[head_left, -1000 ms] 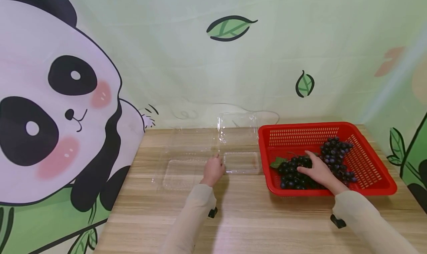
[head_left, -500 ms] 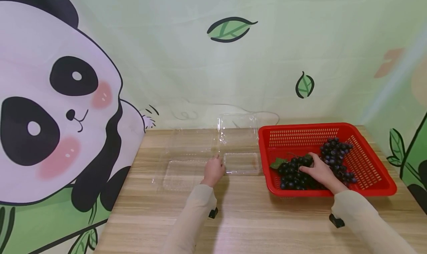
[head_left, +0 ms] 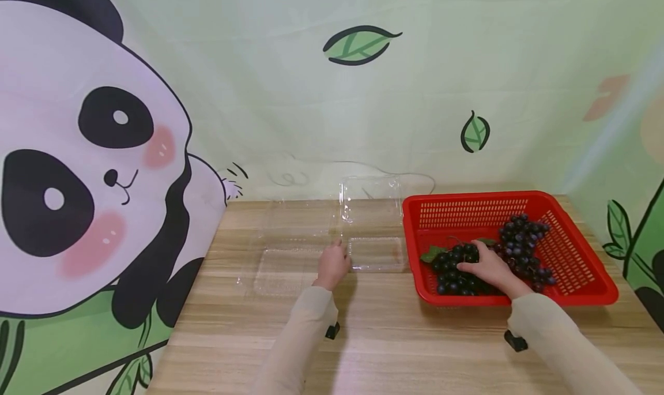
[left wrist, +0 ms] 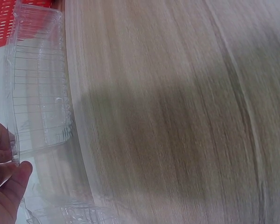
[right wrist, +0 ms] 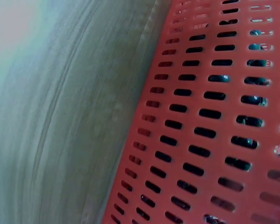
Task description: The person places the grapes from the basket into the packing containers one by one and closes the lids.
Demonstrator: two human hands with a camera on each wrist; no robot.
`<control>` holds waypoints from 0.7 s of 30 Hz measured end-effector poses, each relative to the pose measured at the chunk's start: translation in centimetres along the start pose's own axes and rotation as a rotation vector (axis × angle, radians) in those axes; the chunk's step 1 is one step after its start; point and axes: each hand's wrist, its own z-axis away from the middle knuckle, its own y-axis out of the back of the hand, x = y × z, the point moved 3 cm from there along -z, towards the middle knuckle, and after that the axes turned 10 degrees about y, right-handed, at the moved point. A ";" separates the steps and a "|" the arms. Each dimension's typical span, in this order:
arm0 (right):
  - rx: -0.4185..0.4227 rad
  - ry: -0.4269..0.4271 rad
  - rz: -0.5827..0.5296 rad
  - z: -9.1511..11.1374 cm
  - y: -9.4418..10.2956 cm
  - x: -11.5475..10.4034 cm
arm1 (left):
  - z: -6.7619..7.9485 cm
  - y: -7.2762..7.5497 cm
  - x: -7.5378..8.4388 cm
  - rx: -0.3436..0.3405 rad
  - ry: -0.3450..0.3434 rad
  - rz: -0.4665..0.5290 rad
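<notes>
In the head view my left hand is at the near left corner of a clear plastic clamshell box, its lid standing up behind. The left wrist view shows the thumb and fingers pinching the box's rim. My right hand reaches into a red plastic basket, thumb and fingers spread round part of a dark bunch of grapes with a green leaf. A second bunch of grapes lies to its right. In the right wrist view only the basket's slotted wall shows, the hand hidden.
Another clear plastic clamshell box lies open to the left of my left hand. All stand on a wooden table. A fabric backdrop with a panda print rises behind and at the left.
My right hand has shifted slightly left over the grapes, its thumb and fingers coming down around them. The left hand has stayed at the box's corner.
</notes>
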 end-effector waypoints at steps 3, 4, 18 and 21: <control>-0.019 -0.020 -0.028 -0.2 -0.2 -0.1 | 0.0 0.0 0.1 -0.005 0.004 0.003; -0.028 -0.029 -0.037 -0.3 -0.2 -0.1 | 0.0 0.0 0.1 -0.006 0.005 0.004; -0.066 -0.056 -0.041 -0.9 -1.0 -0.4 | 0.0 0.0 0.0 0.003 0.001 0.018; -0.061 -0.067 -0.038 -1.1 -1.0 -0.5 | 0.1 0.0 0.0 0.007 -0.004 0.020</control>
